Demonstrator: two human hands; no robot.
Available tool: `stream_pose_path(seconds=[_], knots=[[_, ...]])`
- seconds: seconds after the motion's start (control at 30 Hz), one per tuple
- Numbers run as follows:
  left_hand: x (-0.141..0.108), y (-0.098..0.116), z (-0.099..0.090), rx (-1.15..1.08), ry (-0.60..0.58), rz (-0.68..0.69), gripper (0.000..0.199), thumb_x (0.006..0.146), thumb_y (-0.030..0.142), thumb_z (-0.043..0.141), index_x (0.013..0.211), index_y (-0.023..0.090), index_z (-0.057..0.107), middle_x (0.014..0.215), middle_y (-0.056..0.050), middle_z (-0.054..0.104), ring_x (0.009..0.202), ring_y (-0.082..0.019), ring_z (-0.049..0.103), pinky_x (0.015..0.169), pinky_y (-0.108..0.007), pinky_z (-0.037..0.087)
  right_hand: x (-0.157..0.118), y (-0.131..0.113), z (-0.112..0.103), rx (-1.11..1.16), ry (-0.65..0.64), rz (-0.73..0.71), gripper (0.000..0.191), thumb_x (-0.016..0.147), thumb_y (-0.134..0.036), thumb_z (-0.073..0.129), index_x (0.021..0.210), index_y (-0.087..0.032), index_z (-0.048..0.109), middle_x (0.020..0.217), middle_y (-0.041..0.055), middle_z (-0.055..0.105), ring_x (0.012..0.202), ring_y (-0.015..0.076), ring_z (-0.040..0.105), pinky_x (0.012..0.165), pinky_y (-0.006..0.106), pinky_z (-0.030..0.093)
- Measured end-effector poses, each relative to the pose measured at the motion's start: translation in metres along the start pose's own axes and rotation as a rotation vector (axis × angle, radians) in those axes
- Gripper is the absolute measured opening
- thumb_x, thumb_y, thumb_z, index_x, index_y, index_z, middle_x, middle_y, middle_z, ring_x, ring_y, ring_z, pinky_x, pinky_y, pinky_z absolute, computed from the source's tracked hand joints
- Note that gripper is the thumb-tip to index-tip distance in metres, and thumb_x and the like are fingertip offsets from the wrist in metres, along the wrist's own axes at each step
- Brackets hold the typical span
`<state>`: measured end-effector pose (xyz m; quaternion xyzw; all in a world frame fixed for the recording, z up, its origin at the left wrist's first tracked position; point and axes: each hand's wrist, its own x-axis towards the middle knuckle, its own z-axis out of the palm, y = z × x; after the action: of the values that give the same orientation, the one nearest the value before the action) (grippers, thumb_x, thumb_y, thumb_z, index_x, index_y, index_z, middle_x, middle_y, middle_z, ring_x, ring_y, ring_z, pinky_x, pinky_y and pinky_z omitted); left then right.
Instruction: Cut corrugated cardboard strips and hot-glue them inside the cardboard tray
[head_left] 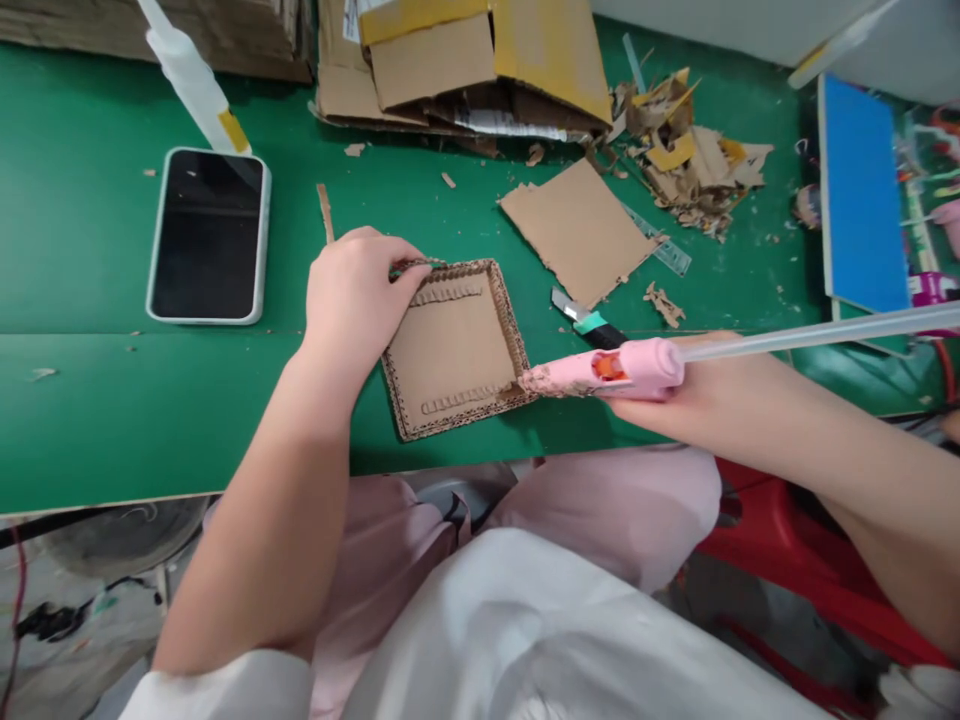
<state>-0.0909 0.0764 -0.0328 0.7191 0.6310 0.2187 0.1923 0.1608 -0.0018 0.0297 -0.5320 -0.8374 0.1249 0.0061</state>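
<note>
A shallow square cardboard tray (457,345) with low corrugated walls lies near the table's front edge. Two ridged lines run across its floor, near the far and near walls. My left hand (364,285) is closed at the tray's far left corner, thumb and fingers pinching its edge. In my right hand (697,385) is a pink hot glue gun (630,368), a translucent glue stick (810,332) jutting from its back. The gun's dirty nozzle meets the tray's near right corner. My right fingers are mostly hidden behind the gun.
A utility knife (589,318) lies right of the tray, beside a cardboard square (577,230) over a clear ruler (667,250). Cardboard scraps (690,165) and a torn box (480,70) sit farther back. A phone (210,235) and a white bottle (187,80) are at left.
</note>
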Motion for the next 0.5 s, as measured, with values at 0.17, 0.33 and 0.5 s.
stream_pose_path(seconds=[0.17,0.33,0.5], knots=[[-0.0003,0.0021,-0.0011,0.039,-0.002,0.002,0.020,0.081,0.031,0.057,0.090,0.020,0.071,0.089,-0.005,0.064,0.088,-0.022,0.057,0.084,-0.035,0.043,0.0018,-0.0007,-0.0007,-0.036,0.026,-0.053,0.023,0.071,-0.024,0.047,0.052,-0.021,0.033,0.043,-0.0026,0.031,0.035,0.0086,0.023,0.039,0.029,0.014],[-0.0022,0.0040,-0.0018,0.111,0.006,0.033,0.025,0.082,0.034,0.054,0.093,0.019,0.071,0.091,-0.006,0.066,0.087,-0.022,0.058,0.081,-0.034,0.044,-0.0008,0.0023,0.0032,-0.107,-0.002,-0.084,0.023,0.068,-0.018,0.043,0.049,-0.020,0.030,0.045,-0.0007,0.030,0.041,0.0089,0.025,0.045,0.029,0.012],[-0.0019,0.0042,-0.0018,0.155,-0.005,0.018,0.028,0.082,0.036,0.053,0.095,0.019,0.071,0.093,-0.006,0.066,0.090,-0.022,0.058,0.082,-0.033,0.043,-0.0034,0.0021,0.0029,-0.220,0.033,-0.168,0.017,0.065,-0.012,0.040,0.054,-0.019,0.028,0.051,-0.0016,0.028,0.046,0.0087,0.023,0.048,0.029,0.009]])
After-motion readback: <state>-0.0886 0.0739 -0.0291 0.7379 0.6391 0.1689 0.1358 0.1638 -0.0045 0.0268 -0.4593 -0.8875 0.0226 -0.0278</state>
